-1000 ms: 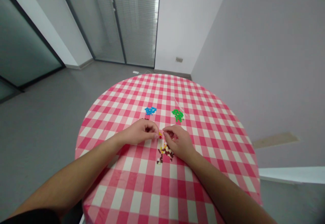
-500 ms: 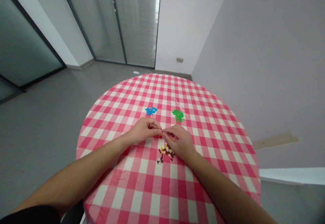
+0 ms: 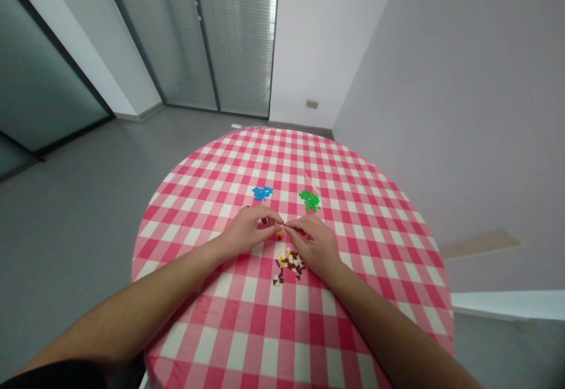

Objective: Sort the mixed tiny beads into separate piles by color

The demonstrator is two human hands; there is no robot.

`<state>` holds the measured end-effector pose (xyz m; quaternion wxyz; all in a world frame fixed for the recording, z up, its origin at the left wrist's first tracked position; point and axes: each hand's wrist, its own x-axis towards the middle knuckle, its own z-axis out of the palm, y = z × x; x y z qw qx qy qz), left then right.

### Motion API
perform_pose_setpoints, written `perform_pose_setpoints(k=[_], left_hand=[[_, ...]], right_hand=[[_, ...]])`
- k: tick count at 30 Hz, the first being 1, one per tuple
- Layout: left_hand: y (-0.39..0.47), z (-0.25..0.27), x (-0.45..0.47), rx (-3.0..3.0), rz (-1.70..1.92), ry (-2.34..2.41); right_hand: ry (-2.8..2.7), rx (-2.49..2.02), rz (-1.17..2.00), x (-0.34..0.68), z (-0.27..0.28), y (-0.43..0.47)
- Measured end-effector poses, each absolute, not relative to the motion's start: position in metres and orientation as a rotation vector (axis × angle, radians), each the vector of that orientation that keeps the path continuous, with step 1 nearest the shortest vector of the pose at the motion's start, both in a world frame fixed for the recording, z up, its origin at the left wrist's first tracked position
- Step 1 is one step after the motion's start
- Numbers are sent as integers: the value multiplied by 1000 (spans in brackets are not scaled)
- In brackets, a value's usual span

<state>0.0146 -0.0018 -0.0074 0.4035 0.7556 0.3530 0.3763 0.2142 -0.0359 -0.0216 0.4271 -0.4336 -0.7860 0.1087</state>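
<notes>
A tiny red-and-yellow piece [image 3: 279, 236] sits just below the left thumb, near a loose pile of small dark brown, cream and yellow pieces [image 3: 291, 261]. The step in hand looks like fine two-handed fingertip work, calling for a light, steady pinch. The left hand [image 3: 248, 228] and right hand [image 3: 318, 244] curl inward, fingertips almost meeting; whether they grip anything is too small to tell. Both forearms angle in from the near side over the red-and-white checked tablecloth [image 3: 216, 342].

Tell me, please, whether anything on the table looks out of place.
Only the mixed pile beside the right hand looks untidy: it mingles brown, white and yellow, while the blue pile and green pile are uniform.
</notes>
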Motion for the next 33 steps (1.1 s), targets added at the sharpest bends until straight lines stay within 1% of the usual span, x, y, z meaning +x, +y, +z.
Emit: perform_pose_setpoints(k=[7, 12, 14, 18, 23, 26, 33], left_hand=[[-1, -11, 14, 2158, 1076, 805], [-1, -9, 13, 2190, 1120, 805], [4, -4, 4, 2150, 1117, 863], [24, 4, -27, 1956, 1068, 1191], [46, 2, -56, 1960, 836, 1351], [49, -1, -61, 1971, 749, 1364], [52, -8, -69, 1904, 412, 1356]], right_hand=[[-1998, -1079, 281, 214, -24, -36], [-1986, -1089, 267, 212, -21, -37], [-1959, -1095, 258, 212, -19, -38], [-1955, -1125, 280, 213, -19, -38], [-1987, -1153, 306, 214, -21, -36], [-1997, -1157, 318, 214, -21, -37], [-1999, -1158, 336, 215, -19, -37]])
